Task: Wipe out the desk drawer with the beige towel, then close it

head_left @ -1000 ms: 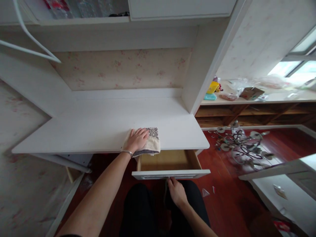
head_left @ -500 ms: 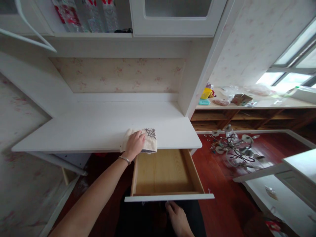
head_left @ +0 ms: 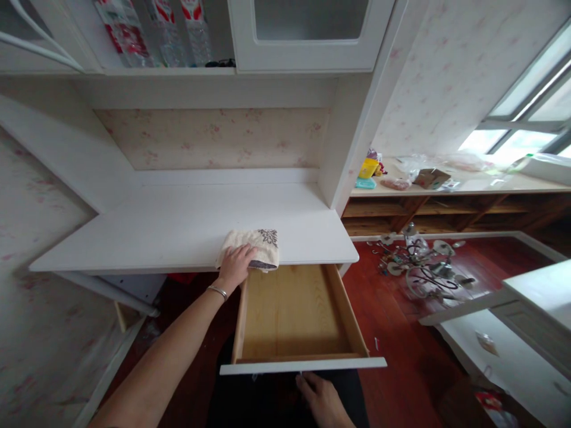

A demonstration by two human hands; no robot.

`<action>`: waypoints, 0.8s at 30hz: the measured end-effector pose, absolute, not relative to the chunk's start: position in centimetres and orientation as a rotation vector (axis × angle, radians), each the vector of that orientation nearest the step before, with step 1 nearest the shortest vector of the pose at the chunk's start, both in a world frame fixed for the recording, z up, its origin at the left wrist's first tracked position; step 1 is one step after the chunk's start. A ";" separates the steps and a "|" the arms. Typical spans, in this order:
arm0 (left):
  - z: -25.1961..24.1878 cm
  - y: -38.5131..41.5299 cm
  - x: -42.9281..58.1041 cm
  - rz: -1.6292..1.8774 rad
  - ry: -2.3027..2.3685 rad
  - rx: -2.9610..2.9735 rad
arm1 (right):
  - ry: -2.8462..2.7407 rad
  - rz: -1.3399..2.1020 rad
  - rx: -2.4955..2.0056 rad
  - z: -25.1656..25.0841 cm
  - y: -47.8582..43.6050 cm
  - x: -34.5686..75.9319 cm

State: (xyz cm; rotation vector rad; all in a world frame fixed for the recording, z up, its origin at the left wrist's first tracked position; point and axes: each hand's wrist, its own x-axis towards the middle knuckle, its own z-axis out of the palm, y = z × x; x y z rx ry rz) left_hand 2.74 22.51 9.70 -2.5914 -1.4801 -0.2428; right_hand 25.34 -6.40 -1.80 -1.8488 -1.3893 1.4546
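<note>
A folded cream cloth [head_left: 263,246] with a dark leaf-like print lies at the front edge of the white desk [head_left: 178,220]. My left hand [head_left: 236,264] is on its near left part, fingers bent over the top; the thumb is hidden. Below the desk top a drawer [head_left: 294,315] is pulled out, its pale wooden inside bare. Under the middle of the drawer's white front [head_left: 303,365], my right hand [head_left: 323,395] has its thumb and fingers closed on a small drawer knob [head_left: 300,374], mostly hidden by the fingers.
Plastic bottles [head_left: 169,35] stand in the cabinet above the desk. On the red floor at right lies a dismantled chandelier [head_left: 423,264]. A low shelf [head_left: 468,190] under the window holds bags and a small box. White furniture [head_left: 513,333] is at lower right.
My left hand has slid toward me and slightly left over the cloth, which stays nearly in place. My right hand stays at the drawer front. The view has shifted slightly.
</note>
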 end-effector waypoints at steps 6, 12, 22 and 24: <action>11.0 22.6 2.6 -0.244 -1.409 -2.677 | -1.502 1.479 -1.821 -2.3 -7.5 25.8; 11.6 22.4 2.0 -0.241 -1.514 -2.634 | -1.518 1.524 -1.772 -2.3 -7.1 26.3; 15.8 22.8 0.5 -0.728 -1.980 -2.497 | -1.441 1.626 -1.770 -3.5 -6.9 26.4; 17.1 23.5 0.5 -0.749 -1.993 -2.475 | -1.483 1.595 -1.780 -3.1 -6.7 26.4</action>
